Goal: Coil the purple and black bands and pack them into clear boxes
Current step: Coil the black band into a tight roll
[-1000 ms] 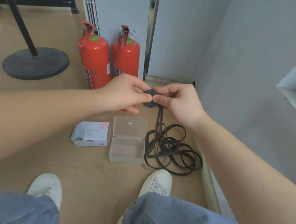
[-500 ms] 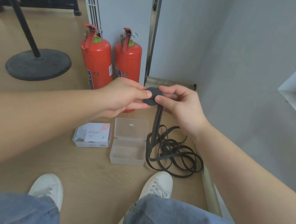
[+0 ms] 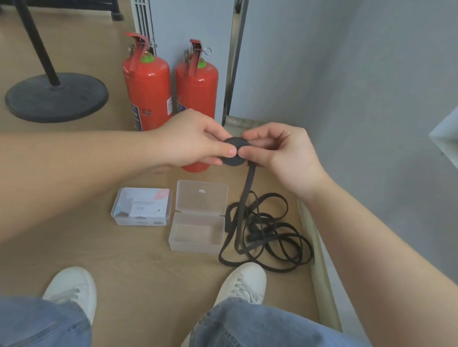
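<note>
Pinching the black band (image 3: 232, 160) between left hand (image 3: 194, 141) and right hand (image 3: 282, 157), we note tan floor (image 3: 148, 265), grey wall (image 3: 380, 106).

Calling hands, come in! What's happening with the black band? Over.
Left hand and right hand both pinching the black coil. Rest of the band hangs to a tangle on the floor. Clear box open, empty, nothing in the way.
</note>
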`<move>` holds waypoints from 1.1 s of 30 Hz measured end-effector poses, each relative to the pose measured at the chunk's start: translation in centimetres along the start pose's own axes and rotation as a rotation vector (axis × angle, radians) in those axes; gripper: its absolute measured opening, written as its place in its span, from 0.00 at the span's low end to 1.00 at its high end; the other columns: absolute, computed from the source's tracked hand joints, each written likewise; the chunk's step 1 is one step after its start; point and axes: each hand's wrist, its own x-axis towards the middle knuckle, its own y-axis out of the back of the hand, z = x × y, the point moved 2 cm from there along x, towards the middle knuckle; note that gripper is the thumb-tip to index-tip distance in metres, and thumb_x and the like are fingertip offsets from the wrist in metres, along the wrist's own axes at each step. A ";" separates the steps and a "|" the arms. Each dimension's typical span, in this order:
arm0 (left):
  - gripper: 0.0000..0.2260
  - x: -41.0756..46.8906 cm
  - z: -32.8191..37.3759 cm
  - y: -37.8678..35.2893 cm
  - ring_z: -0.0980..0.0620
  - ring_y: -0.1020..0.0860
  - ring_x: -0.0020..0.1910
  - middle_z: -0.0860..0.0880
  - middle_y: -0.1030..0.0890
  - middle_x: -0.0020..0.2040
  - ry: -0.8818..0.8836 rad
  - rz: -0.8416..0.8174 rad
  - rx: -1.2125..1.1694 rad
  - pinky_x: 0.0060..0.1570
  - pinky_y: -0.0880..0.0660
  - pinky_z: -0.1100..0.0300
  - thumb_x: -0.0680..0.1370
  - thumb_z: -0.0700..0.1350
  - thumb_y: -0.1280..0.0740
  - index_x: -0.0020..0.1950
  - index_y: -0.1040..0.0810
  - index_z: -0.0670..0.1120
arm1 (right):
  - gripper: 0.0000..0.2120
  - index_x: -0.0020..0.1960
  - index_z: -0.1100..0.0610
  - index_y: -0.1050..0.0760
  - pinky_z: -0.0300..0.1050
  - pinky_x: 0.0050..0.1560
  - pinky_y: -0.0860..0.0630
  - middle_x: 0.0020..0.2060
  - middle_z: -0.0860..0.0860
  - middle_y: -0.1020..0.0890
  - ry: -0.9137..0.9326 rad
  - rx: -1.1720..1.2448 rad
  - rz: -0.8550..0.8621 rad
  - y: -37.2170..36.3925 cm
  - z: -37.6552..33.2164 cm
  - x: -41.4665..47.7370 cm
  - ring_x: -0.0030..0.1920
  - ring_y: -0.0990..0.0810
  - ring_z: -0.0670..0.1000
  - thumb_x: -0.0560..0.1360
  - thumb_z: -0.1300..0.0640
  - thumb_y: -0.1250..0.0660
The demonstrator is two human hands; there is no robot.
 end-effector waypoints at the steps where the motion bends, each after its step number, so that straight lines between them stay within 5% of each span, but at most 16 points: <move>1: 0.07 0.0 -0.2 -0.1 0.52 0.14 0.50 0.44 0.13 0.50 0.018 0.010 -0.091 0.46 0.18 0.64 0.76 0.38 0.26 0.53 0.16 0.42 | 0.08 0.46 0.56 0.18 0.38 0.42 0.19 0.36 0.50 0.13 -0.020 0.061 0.045 0.0 0.3 -0.1 0.38 0.13 0.48 0.72 0.66 0.23; 5: 0.06 -0.2 -1.0 -1.0 0.51 0.15 0.53 0.41 0.16 0.55 0.123 0.040 -0.369 0.53 0.18 0.61 0.78 0.37 0.29 0.55 0.20 0.39 | 0.07 0.44 0.59 0.20 0.43 0.45 0.19 0.35 0.51 0.15 -0.109 0.339 0.108 -0.9 1.8 -0.5 0.39 0.14 0.51 0.74 0.69 0.26; 9: 0.06 -0.5 -1.6 -1.7 0.50 0.14 0.49 0.39 0.15 0.53 0.137 -0.018 -0.499 0.49 0.17 0.63 0.81 0.36 0.33 0.56 0.21 0.37 | 0.08 0.46 0.58 0.21 0.49 0.45 0.18 0.34 0.50 0.15 -0.109 0.361 0.098 -1.3 2.3 -0.3 0.38 0.15 0.53 0.75 0.69 0.27; 16: 0.04 -0.2 -1.5 -1.0 0.58 0.15 0.45 0.52 0.13 0.44 0.021 0.013 0.232 0.41 0.16 0.57 0.76 0.47 0.25 0.50 0.16 0.51 | 0.07 0.47 0.56 0.17 0.47 0.49 0.15 0.39 0.52 0.12 -0.107 -0.038 -0.022 -0.7 1.7 -0.3 0.42 0.12 0.52 0.73 0.66 0.23; 20: 0.06 0.0 -1.5 -0.6 0.54 0.13 0.44 0.48 0.13 0.44 0.036 -0.052 0.221 0.45 0.17 0.59 0.76 0.44 0.25 0.51 0.16 0.45 | 0.08 0.46 0.50 0.17 0.47 0.54 0.16 0.41 0.48 0.12 -0.052 -0.186 -0.054 -0.8 1.2 -0.1 0.43 0.12 0.46 0.73 0.61 0.22; 28: 0.12 -0.3 -1.7 -1.3 0.49 0.14 0.51 0.39 0.16 0.56 0.161 -0.074 -0.329 0.50 0.18 0.64 0.81 0.37 0.32 0.64 0.22 0.36 | 0.07 0.53 0.60 0.16 0.37 0.44 0.19 0.40 0.50 0.12 -0.179 0.209 -0.025 -0.7 2.2 -0.7 0.42 0.13 0.47 0.75 0.65 0.26; 30: 0.12 -0.4 -1.7 -1.3 0.49 0.14 0.51 0.40 0.16 0.56 0.172 -0.101 -0.292 0.50 0.17 0.61 0.81 0.38 0.32 0.63 0.22 0.38 | 0.07 0.52 0.60 0.15 0.38 0.44 0.19 0.40 0.51 0.12 -0.172 0.170 -0.040 -0.6 2.0 -0.6 0.42 0.13 0.48 0.75 0.66 0.26; 33: 0.09 -0.4 -1.3 -0.8 0.54 0.14 0.48 0.49 0.15 0.53 0.062 -0.064 0.086 0.46 0.15 0.55 0.78 0.44 0.27 0.58 0.18 0.48 | 0.05 0.50 0.56 0.13 0.43 0.49 0.17 0.40 0.50 0.12 -0.120 -0.082 -0.061 -0.4 1.9 -0.3 0.44 0.13 0.50 0.74 0.62 0.24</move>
